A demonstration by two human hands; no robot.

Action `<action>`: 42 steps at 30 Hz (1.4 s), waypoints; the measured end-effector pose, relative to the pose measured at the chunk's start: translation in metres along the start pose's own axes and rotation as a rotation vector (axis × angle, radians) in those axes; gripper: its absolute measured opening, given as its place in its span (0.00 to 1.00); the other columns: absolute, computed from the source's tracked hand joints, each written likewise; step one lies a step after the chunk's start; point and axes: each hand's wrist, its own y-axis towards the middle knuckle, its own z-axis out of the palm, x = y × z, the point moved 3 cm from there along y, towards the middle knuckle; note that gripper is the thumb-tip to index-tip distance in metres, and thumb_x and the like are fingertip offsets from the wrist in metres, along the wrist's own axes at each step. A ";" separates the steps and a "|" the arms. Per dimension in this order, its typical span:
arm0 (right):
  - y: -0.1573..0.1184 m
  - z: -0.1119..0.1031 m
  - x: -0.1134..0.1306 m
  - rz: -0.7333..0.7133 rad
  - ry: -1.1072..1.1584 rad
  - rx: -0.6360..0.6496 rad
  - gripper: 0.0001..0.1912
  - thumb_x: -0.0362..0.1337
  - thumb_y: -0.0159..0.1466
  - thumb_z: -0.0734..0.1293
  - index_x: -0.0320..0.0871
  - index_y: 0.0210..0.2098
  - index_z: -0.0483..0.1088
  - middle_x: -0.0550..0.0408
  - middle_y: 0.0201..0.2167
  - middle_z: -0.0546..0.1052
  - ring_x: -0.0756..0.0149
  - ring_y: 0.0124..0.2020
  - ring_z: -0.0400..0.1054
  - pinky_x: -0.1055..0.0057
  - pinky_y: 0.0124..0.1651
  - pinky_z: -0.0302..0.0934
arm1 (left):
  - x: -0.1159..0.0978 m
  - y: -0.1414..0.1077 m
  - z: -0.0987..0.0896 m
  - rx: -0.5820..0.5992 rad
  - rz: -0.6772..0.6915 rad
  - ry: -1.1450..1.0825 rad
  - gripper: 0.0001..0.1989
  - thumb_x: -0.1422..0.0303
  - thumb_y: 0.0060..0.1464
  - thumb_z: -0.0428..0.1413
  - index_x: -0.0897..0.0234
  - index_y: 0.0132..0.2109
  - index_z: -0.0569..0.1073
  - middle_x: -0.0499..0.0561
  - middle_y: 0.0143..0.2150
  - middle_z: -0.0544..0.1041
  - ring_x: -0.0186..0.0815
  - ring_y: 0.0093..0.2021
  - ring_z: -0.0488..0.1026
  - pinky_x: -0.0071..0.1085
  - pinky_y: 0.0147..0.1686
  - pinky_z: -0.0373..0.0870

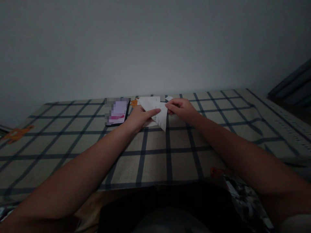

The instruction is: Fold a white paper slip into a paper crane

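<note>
A folded piece of white paper (161, 117) with faint print is between my two hands, one pointed corner hanging down. My left hand (141, 117) holds it from the left, thumb on top and the other fingers mostly hidden beneath. On the right, my right hand (178, 107) pinches the paper's upper right edge between thumb and curled fingers. More white paper (155, 99) shows behind the folded piece, and a small white scrap (169, 98) lies beside the right fingertips.
A phone (118, 111) with a lit, partly blurred screen lies left of my left hand. The checked cloth (155, 158) covers the table up to a plain wall (155, 48). Dark striped fabric (293, 84) is at the right edge.
</note>
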 end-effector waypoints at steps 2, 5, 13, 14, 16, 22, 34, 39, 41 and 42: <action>0.000 0.000 0.000 -0.006 -0.007 0.002 0.17 0.46 0.66 0.66 0.41 0.27 0.72 0.56 0.24 0.73 0.70 0.28 0.65 0.70 0.33 0.59 | -0.001 0.000 0.001 0.016 0.009 -0.014 0.25 0.64 0.41 0.74 0.67 0.47 0.81 0.61 0.47 0.85 0.46 0.44 0.83 0.40 0.44 0.81; 0.000 0.000 0.000 -0.014 -0.002 -0.013 0.17 0.46 0.65 0.66 0.41 0.26 0.72 0.56 0.24 0.73 0.70 0.27 0.65 0.69 0.33 0.58 | 0.000 0.000 0.003 0.027 -0.010 -0.055 0.24 0.65 0.41 0.74 0.67 0.47 0.81 0.59 0.47 0.85 0.44 0.43 0.83 0.39 0.44 0.81; 0.002 -0.010 -0.003 0.082 0.114 -0.199 0.15 0.46 0.62 0.68 0.43 0.25 0.68 0.59 0.21 0.69 0.71 0.25 0.62 0.72 0.30 0.59 | -0.002 0.003 0.002 0.037 -0.071 -0.060 0.20 0.58 0.41 0.75 0.68 0.29 0.77 0.52 0.29 0.79 0.32 0.29 0.77 0.29 0.32 0.80; 0.002 -0.011 -0.003 0.089 0.115 -0.205 0.15 0.46 0.62 0.68 0.43 0.25 0.68 0.59 0.21 0.69 0.72 0.25 0.62 0.72 0.30 0.59 | -0.002 0.003 0.002 0.033 -0.069 -0.057 0.20 0.57 0.41 0.75 0.68 0.28 0.76 0.51 0.28 0.78 0.31 0.28 0.76 0.29 0.32 0.80; 0.002 -0.011 -0.003 0.092 0.109 -0.209 0.15 0.44 0.63 0.68 0.43 0.24 0.68 0.59 0.21 0.69 0.72 0.25 0.61 0.72 0.30 0.59 | -0.003 0.003 0.002 0.017 -0.065 -0.046 0.20 0.57 0.41 0.75 0.68 0.28 0.77 0.50 0.27 0.78 0.31 0.28 0.76 0.29 0.32 0.79; 0.002 -0.010 -0.004 0.086 0.087 -0.227 0.16 0.44 0.65 0.67 0.44 0.24 0.68 0.58 0.21 0.69 0.71 0.25 0.61 0.71 0.30 0.58 | -0.003 0.005 -0.001 -0.021 -0.058 -0.014 0.20 0.56 0.38 0.76 0.67 0.27 0.78 0.51 0.26 0.78 0.29 0.25 0.74 0.26 0.29 0.77; 0.002 -0.013 -0.007 0.076 0.106 -0.266 0.16 0.47 0.65 0.68 0.43 0.26 0.68 0.59 0.21 0.69 0.72 0.25 0.62 0.72 0.29 0.58 | -0.003 0.004 0.000 -0.004 -0.060 -0.054 0.20 0.57 0.37 0.76 0.67 0.28 0.80 0.50 0.27 0.78 0.29 0.27 0.74 0.27 0.31 0.78; 0.002 -0.012 -0.007 0.050 0.093 -0.264 0.17 0.47 0.65 0.68 0.43 0.25 0.68 0.60 0.21 0.68 0.72 0.24 0.61 0.72 0.29 0.56 | -0.007 0.003 -0.001 -0.029 -0.065 -0.016 0.19 0.59 0.39 0.75 0.68 0.28 0.79 0.51 0.28 0.79 0.28 0.26 0.74 0.25 0.28 0.76; 0.002 -0.012 -0.007 0.039 0.094 -0.256 0.18 0.47 0.66 0.68 0.43 0.25 0.68 0.60 0.20 0.68 0.73 0.24 0.61 0.72 0.29 0.56 | -0.008 0.003 -0.001 -0.034 -0.067 -0.013 0.18 0.60 0.39 0.75 0.68 0.28 0.78 0.49 0.27 0.78 0.27 0.25 0.73 0.24 0.27 0.75; 0.002 -0.012 -0.006 0.032 0.090 -0.253 0.18 0.48 0.66 0.68 0.43 0.25 0.68 0.60 0.20 0.68 0.73 0.24 0.61 0.72 0.29 0.56 | -0.008 0.003 -0.001 -0.029 -0.070 -0.018 0.17 0.61 0.40 0.74 0.68 0.28 0.77 0.49 0.27 0.77 0.27 0.25 0.73 0.24 0.28 0.76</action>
